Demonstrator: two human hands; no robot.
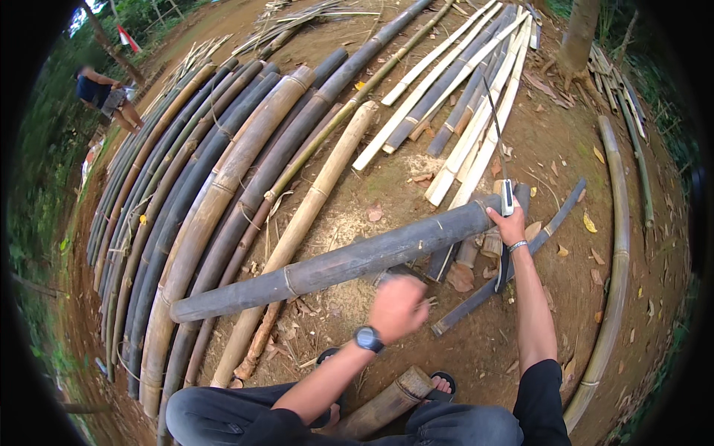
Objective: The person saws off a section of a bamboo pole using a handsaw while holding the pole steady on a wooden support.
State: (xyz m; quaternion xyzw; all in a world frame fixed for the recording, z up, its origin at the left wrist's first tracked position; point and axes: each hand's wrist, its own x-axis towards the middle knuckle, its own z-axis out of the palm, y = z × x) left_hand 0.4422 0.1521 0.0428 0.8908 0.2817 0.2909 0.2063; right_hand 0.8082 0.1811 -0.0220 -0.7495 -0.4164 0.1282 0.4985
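Observation:
A thick dark bamboo pole (357, 259) lies slantwise before me, its left end resting over other poles. At its right end, my right hand (510, 224) is closed round the pale handle of a hand saw (508, 198). The saw's long thin blade points up and away; its teeth are too fine to see. My left hand (401, 308), with a black watch at the wrist, is just on the near side of the dark pole. Motion smears its fingers, so their grip is unclear. Between my feet a short bamboo piece (394, 401) lies on the ground.
Several bamboo poles (216, 186) lie side by side on the left. Split bamboo strips (476, 89) are spread ahead, near a tree trunk (580, 37). A long curved-looking pole (617, 260) lies at the right. Another person (104, 93) stands at the far left.

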